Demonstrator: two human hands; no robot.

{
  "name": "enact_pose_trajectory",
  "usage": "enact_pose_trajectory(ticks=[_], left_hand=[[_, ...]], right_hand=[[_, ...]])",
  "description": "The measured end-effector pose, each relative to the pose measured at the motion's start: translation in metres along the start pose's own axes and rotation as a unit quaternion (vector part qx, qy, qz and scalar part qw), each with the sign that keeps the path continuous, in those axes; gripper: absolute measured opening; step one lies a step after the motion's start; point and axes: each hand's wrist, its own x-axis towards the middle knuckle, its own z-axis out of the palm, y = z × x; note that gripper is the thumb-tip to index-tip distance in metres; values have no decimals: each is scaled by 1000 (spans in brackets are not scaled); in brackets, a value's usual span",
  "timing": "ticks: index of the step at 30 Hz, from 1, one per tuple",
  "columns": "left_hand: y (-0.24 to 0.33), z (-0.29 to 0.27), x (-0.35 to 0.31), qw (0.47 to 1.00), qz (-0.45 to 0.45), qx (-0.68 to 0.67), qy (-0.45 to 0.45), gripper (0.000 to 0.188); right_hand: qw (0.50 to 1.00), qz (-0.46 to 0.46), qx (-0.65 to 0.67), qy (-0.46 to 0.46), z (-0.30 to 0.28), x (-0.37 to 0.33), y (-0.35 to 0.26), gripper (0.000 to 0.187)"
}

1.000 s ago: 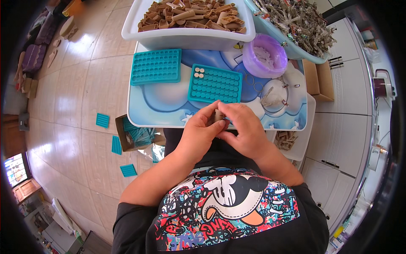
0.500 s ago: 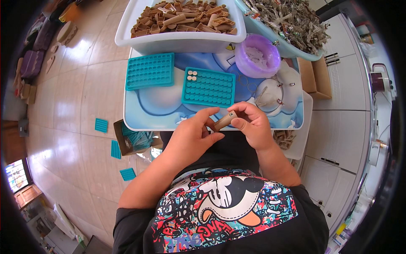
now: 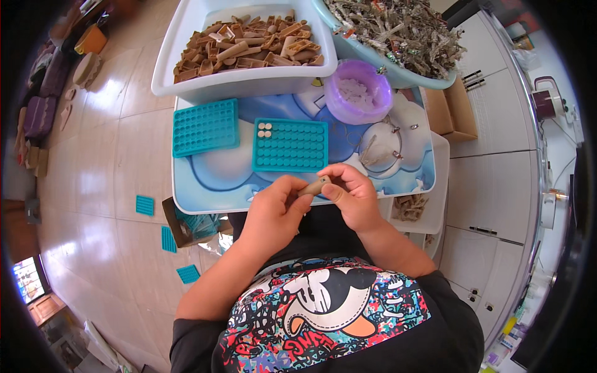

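Over the table's near edge, I hold a small brown plastic casing [image 3: 315,186], tube-like with a small dark spot near its right end. My left hand [image 3: 272,212] is closed on the casing's left end. The thumb and fingers of my right hand [image 3: 352,200] pinch the other end. Just beyond my hands lies a teal tray [image 3: 291,166] of round pockets, with several white round pieces [image 3: 265,130] in its far left corner. A second teal tray [image 3: 205,127] rests to its left, with no white pieces visible in it.
Behind the trays are a white bin [image 3: 242,82] of brown casings, a purple bowl [image 3: 357,113] of translucent pieces and a light-blue basin [image 3: 423,74] heaped with wiry parts. A thin wire loop [image 3: 398,149] lies at right. Left of the table, a cardboard box [image 3: 171,214] and small teal trays [image 3: 145,205] sit on the floor.
The view has shifted, so the table sits lower and further left. My left fingers have closed in around the casing, covering more of it, and the two hands are nearer each other.
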Motion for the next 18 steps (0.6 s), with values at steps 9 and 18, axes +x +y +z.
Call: enact_pose_trajectory(ticks=[9, 18], left_hand=[[-15, -5, 4, 888, -97, -442, -84, 44], [-22, -10, 11, 780, -107, -601, -133, 43]], right_hand=[[843, -200, -497, 48, -29, 70, -77, 15], [682, 47, -725, -85, -61, 166, -70, 20]])
